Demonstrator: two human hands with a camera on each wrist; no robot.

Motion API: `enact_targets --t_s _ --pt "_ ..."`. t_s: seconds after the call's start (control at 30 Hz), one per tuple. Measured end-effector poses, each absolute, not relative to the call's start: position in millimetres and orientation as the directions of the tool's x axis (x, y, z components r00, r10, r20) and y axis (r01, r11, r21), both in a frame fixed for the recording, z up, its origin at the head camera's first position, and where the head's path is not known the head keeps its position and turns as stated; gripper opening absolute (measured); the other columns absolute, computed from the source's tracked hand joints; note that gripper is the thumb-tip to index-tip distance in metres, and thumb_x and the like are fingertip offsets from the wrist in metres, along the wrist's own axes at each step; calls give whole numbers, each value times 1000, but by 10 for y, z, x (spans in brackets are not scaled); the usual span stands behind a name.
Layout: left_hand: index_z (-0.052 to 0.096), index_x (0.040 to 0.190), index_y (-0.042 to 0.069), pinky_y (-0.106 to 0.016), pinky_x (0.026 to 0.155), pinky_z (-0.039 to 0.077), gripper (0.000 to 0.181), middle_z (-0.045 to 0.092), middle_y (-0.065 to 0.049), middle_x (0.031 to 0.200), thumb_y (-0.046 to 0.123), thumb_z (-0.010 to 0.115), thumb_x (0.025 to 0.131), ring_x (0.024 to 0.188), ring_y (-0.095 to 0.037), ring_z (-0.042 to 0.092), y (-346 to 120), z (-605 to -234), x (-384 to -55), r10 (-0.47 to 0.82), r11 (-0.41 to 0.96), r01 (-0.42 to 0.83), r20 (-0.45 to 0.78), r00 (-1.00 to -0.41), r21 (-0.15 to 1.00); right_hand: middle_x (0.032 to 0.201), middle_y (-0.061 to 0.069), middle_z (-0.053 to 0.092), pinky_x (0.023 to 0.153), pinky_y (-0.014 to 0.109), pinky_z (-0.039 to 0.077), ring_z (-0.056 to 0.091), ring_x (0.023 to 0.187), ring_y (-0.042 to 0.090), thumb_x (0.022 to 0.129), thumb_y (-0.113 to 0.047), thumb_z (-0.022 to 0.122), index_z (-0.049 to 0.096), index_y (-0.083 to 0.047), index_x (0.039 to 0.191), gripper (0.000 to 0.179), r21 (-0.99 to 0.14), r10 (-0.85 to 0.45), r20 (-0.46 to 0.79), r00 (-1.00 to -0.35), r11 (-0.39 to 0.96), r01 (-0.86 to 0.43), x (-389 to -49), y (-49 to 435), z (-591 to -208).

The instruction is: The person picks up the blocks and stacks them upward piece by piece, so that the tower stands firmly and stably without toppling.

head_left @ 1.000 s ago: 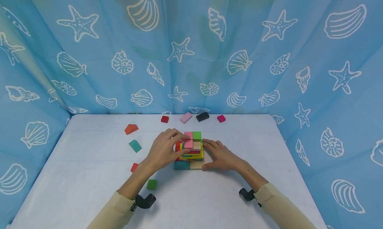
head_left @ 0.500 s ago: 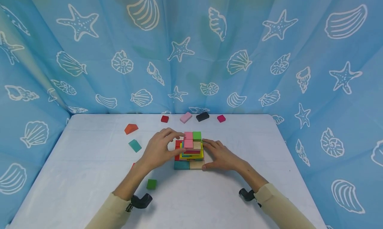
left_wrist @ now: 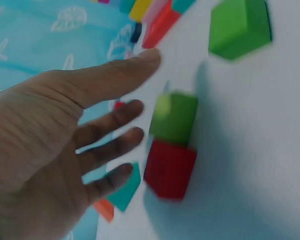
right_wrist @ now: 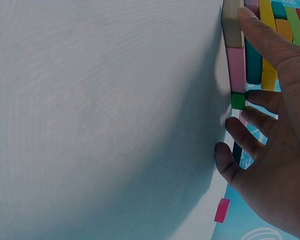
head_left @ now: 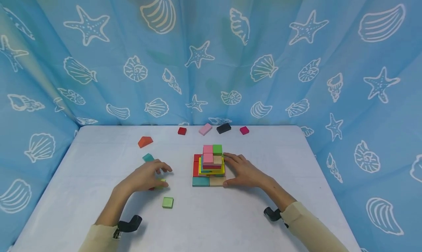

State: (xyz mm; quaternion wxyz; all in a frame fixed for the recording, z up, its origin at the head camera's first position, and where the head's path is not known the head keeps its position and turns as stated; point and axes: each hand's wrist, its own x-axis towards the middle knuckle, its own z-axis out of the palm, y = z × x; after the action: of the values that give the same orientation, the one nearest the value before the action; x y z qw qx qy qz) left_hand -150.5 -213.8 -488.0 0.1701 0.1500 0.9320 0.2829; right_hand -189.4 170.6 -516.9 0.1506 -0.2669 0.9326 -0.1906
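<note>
A layered stack of coloured wooden blocks (head_left: 200,181) stands mid-table, with pink blocks (head_left: 208,159), a green block (head_left: 217,149) and a tan one on top. My right hand (head_left: 245,172) rests along its right side, thumb at a tan block (right_wrist: 232,30) of the lowest layer and other fingers spread. To the left of the stack, my left hand (head_left: 143,177) hovers with parted fingers, nothing between them. Just beyond these fingertips, a green block (left_wrist: 174,117) and a red block (left_wrist: 170,170) sit end to end. Another green block (head_left: 167,202) lies nearer the front.
An orange block (head_left: 145,141) and a teal block (head_left: 148,157) lie on the left of the white table (head_left: 263,222). Along the back edge are a red block (head_left: 182,131), a pink one (head_left: 205,129), a black one (head_left: 224,128) and a magenta one (head_left: 244,130). A blue curtain (head_left: 211,80) hangs behind.
My left hand has left the top of the stack and moved left and toward the front, over the loose blocks. The right hand and the stack have stayed put.
</note>
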Motion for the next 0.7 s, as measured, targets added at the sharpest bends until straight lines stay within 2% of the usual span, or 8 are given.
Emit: enact_targets --t_s 0.2,0.33,0.47,0.7 --pt "71 118 23 -46 92 53 47 58 -4 121 20 89 75 113 -24 50 -2312 -4903 -1407 383 834 200 -277 -881 515 164 2 28 109 55 41 33 144 30 75 -59 81 35 -23 157 100 -428 -545 -198 -815 796 -428 -1886 1704 -5156" --pt "70 114 23 -39 85 54 41 61 1 109 16 87 78 102 -19 53 -2331 -4906 -1406 386 837 214 -265 -884 504 164 1 27 109 56 41 32 144 30 75 -59 81 35 -24 157 101 -426 -537 -204 -818 801 -420 -1889 1698 -5146" --pt "71 110 23 -33 80 54 34 62 7 99 19 86 80 93 -14 55 -2308 -4929 -1423 392 835 229 -247 -886 501 165 1 27 110 55 40 32 145 30 75 -60 81 34 -25 157 101 -419 -539 -209 -816 803 -423 -1890 1693 -5149" --pt "71 116 24 -32 78 54 35 64 7 109 25 83 83 96 -16 59 -2160 -4844 -1488 382 815 261 -141 -913 518 165 1 27 110 56 40 32 145 30 75 -61 80 34 -24 157 101 -430 -546 -212 -810 797 -425 -1895 1692 -5148"
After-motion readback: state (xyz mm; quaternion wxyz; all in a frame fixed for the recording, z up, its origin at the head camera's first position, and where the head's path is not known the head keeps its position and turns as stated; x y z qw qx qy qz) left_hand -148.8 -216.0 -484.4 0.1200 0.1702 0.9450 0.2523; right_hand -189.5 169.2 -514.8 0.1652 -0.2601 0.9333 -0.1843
